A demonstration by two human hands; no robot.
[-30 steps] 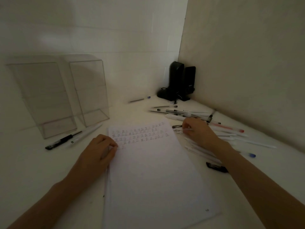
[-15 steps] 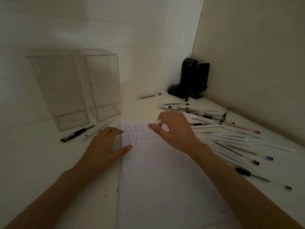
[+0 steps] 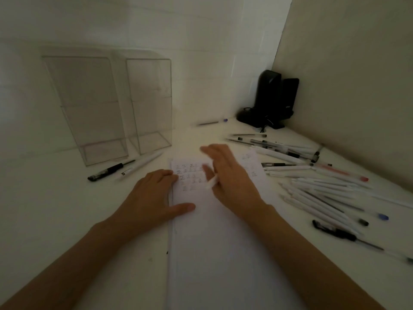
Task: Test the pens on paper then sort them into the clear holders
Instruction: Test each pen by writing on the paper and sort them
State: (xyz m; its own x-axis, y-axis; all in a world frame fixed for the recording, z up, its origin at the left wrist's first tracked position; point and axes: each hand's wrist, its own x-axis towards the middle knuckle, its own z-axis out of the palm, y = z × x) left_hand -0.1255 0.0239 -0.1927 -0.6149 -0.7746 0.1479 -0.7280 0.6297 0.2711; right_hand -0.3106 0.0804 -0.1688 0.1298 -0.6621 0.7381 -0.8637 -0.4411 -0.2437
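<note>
Now testing: right hand [image 3: 231, 175] pinches a slim white pen [image 3: 211, 182] over marked white paper [image 3: 212, 247], left hand [image 3: 152, 198] pressing flat; next, probably tip down.

A left hand [image 3: 154, 198] rests flat on the edge of the paper [image 3: 223, 242] as the right hand [image 3: 230, 180] holds a white pen [image 3: 211, 182] over it. Two clear holders [image 3: 107, 104] stand behind, with loose pens [image 3: 324, 193] scattered at right.
</note>
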